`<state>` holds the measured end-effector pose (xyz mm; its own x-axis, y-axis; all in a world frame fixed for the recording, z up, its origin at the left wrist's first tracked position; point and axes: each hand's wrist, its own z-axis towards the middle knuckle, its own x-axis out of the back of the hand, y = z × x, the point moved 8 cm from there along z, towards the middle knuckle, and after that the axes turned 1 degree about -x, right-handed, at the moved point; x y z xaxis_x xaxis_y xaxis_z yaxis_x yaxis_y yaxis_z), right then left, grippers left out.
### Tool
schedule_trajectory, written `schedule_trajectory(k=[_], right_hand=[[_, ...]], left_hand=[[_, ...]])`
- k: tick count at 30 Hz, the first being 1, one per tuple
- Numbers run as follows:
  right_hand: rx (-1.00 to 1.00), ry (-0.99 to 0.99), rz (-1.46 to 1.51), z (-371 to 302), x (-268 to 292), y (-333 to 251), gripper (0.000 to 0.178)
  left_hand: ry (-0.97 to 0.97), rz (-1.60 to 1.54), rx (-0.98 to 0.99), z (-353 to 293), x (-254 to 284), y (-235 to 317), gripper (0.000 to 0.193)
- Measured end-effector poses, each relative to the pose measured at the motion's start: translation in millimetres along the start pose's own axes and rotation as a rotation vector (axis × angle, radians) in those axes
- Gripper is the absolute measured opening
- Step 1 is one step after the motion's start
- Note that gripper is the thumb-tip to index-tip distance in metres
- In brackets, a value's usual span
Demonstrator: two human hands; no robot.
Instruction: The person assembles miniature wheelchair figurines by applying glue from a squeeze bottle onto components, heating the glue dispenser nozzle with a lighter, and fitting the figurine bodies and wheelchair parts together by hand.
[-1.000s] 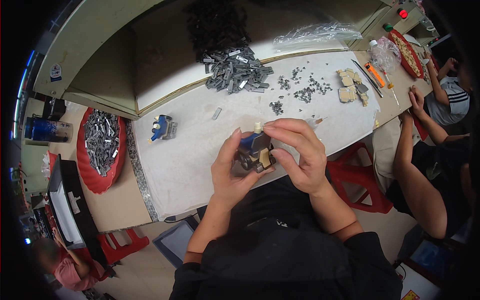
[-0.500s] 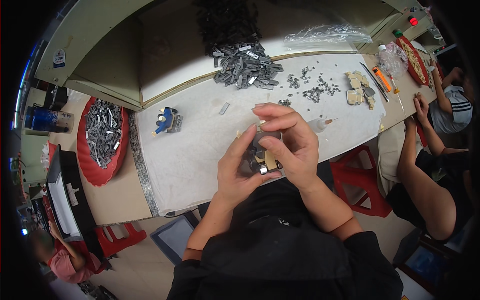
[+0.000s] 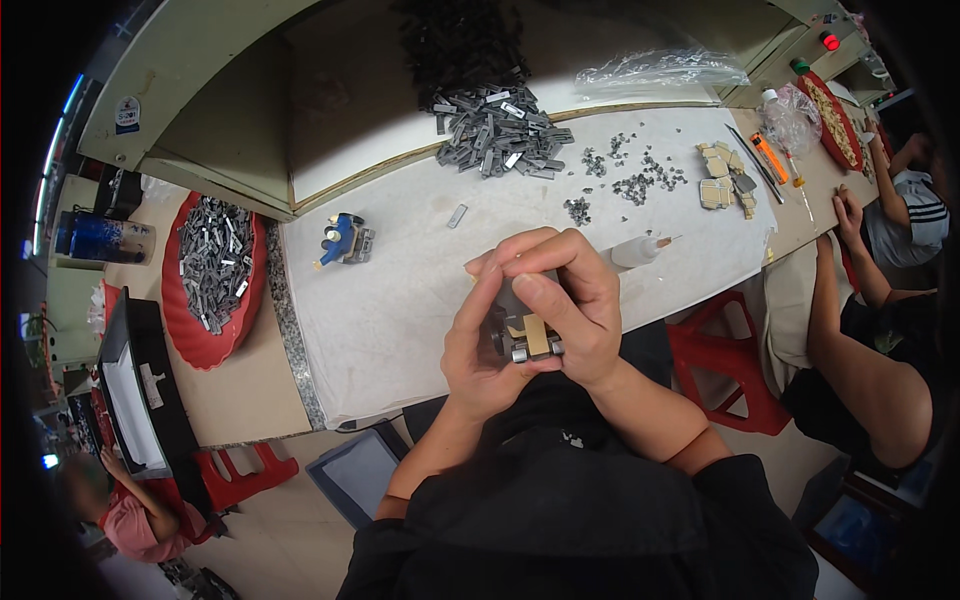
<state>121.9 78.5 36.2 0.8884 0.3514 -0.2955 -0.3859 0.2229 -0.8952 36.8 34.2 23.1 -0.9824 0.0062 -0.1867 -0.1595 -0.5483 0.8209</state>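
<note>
Grey metal with a tan, flat patch on its face makes up the small block (image 3: 527, 335) held over the near edge of the counter (image 3: 400, 310), just above the person's lap. It looks boxy, with short rounded studs along its lower side; finer detail is too small to tell. The left hand (image 3: 478, 345) cups the block from the left and below, its fingers curled up behind it and the thumb rising along the left side. The right hand (image 3: 565, 300) arches over the top, fingers bent and stacked above the block, the thumb pressing down on the tan patch. Both hands are clenched around the same piece, and both forearms come up from the lower edge and meet at it.

A white cloth covers the counter. At its far edge lies a loose heap of grey metal clips (image 3: 495, 130), oblong and dull. Right of that, small dark bits (image 3: 640, 180) are scattered, and near the far right corner sit a few tan pads (image 3: 722, 180). A white bottle with a thin nozzle (image 3: 640, 250) lies on its side just beside the right hand. A small blue tool (image 3: 343, 240) stands toward the left edge. Past that edge, a red oval tray (image 3: 258, 300) holds more grey clips.
</note>
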Motion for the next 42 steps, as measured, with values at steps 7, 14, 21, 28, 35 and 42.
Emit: schedule_trajectory(k=[7, 14, 21, 28, 35, 42], right_hand=[[0.015, 0.079, 0.065, -0.7, 2.2, 4.3, 0.009], [0.015, 0.070, 0.063, 2.7, 0.1, 3.8, 0.009], [0.010, 0.096, 0.057, 2.1, 1.4, 7.1, 0.009], [0.018, 0.095, 0.043, 0.9, 2.5, 7.4, 0.010], [0.051, 0.028, -0.049, 8.0, 11.2, 4.5, 0.015], [0.031, 0.002, -0.038, 3.7, 5.7, -11.7, 0.033]], left_hand=[[0.030, -0.035, 0.008, -0.9, 0.2, -1.9, 0.078], [0.042, -0.119, 0.076, -5.7, 3.8, -9.6, 0.081], [0.049, -0.070, 0.041, -0.8, 4.0, -4.3, 0.081], [0.027, -0.045, 0.060, 0.3, 3.0, -2.8, 0.079], [-0.094, -0.184, 0.314, 6.3, 0.9, -22.5, 0.083], [-0.089, -0.103, 0.287, 7.2, 14.8, -20.1, 0.080]])
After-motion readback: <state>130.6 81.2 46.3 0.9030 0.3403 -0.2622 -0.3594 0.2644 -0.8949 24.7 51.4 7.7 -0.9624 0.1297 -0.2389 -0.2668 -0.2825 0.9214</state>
